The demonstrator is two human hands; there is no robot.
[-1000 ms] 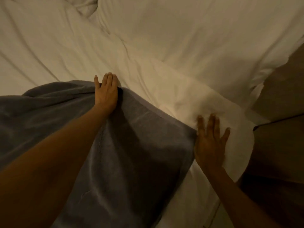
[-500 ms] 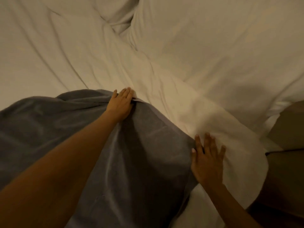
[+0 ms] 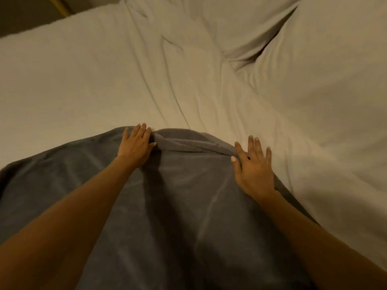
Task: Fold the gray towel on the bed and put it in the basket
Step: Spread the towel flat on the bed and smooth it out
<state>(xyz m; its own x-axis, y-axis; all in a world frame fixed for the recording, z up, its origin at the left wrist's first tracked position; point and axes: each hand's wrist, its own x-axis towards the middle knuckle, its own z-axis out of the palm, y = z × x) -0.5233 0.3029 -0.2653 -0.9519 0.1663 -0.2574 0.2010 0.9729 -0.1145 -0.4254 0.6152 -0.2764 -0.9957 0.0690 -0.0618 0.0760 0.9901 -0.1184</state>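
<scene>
The gray towel (image 3: 184,206) lies spread over the near part of the bed, filling the lower half of the head view. My left hand (image 3: 136,145) rests flat on the towel's far edge, fingers apart, beside a small bunched fold. My right hand (image 3: 254,166) lies palm-down on the towel's far right corner, fingers spread, partly over the sheet. Neither hand grips the cloth. No basket is in view.
The bed (image 3: 88,80) is covered by a wrinkled white sheet. Two white pillows (image 3: 326,65) lie at the far right. A dark strip of floor or wall (image 3: 23,11) shows past the bed's far left corner.
The view has swung left and up. My right hand has moved from the white sheet onto the towel's far right corner. My left hand has stayed on the far edge.
</scene>
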